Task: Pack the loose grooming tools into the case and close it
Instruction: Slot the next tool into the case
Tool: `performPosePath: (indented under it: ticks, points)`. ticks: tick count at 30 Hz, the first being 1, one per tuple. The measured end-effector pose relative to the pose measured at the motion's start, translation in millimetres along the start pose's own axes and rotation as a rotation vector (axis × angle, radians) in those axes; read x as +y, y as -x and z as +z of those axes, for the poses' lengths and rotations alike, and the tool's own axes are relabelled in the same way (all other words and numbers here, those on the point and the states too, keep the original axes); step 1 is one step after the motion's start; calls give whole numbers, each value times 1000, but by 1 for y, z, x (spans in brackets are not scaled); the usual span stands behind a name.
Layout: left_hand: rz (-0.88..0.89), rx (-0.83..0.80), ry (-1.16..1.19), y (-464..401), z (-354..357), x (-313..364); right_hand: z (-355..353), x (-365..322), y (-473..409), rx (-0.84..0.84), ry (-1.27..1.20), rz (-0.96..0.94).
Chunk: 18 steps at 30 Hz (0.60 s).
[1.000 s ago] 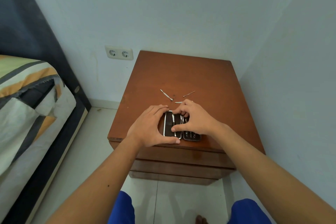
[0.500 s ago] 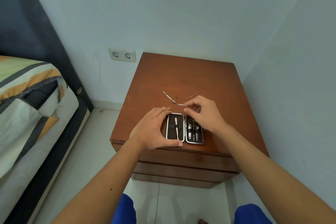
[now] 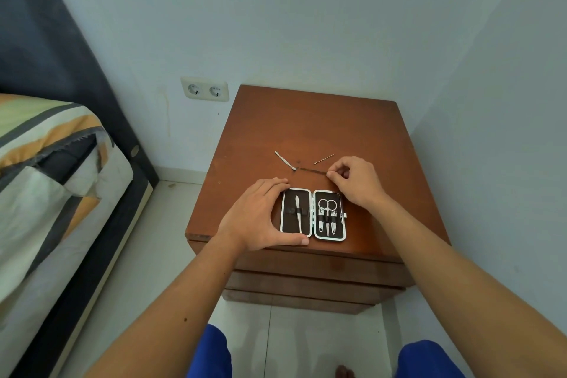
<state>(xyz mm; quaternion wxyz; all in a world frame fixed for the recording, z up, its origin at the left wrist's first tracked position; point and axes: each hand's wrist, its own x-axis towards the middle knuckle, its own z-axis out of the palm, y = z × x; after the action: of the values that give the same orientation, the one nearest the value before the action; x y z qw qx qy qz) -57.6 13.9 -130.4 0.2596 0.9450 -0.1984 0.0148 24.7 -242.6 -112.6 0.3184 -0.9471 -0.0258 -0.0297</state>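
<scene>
A small black grooming case (image 3: 313, 213) with a white rim lies open flat near the front edge of the brown nightstand (image 3: 306, 126). Its left half holds one metal tool, its right half scissors and two more tools under straps. My left hand (image 3: 260, 215) rests against the case's left side, thumb along its front edge. Just behind the case, my right hand (image 3: 356, 181) pinches the right end of a thin dark file (image 3: 311, 171) that lies on the wood. Farther back lie a loose metal pusher (image 3: 285, 160) and a thin metal pick (image 3: 324, 159).
Light walls close in behind and to the right of the nightstand. A double wall socket (image 3: 205, 90) sits to its left. A bed (image 3: 46, 181) with striped bedding and a dark headboard fills the left side. My knees in blue shorts (image 3: 211, 353) show below, above a tiled floor.
The case has been opened flat. My right hand left the case and moved back and right to the thin file, closing its fingertips on the file's end. My left hand stayed at the case.
</scene>
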Motion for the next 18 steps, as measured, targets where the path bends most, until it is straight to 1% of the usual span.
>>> performPosePath:
  ticks: [4,7,13,16,18]
  points:
    - [-1,7,4,1,1,0,-13,-1,1,-55,-192,9]
    - [-2,4,-2,0,0,0,-23,-7,5,-134,-253,-46]
    - [0,6,-1,0,1,0,-31,-22,9,-262,-215,-112]
    - [1,6,-3,0,0,-1,-25,-23,6,-276,-160,-127]
    - [4,11,-4,0,0,0,-20,-22,4,-259,-165,-119]
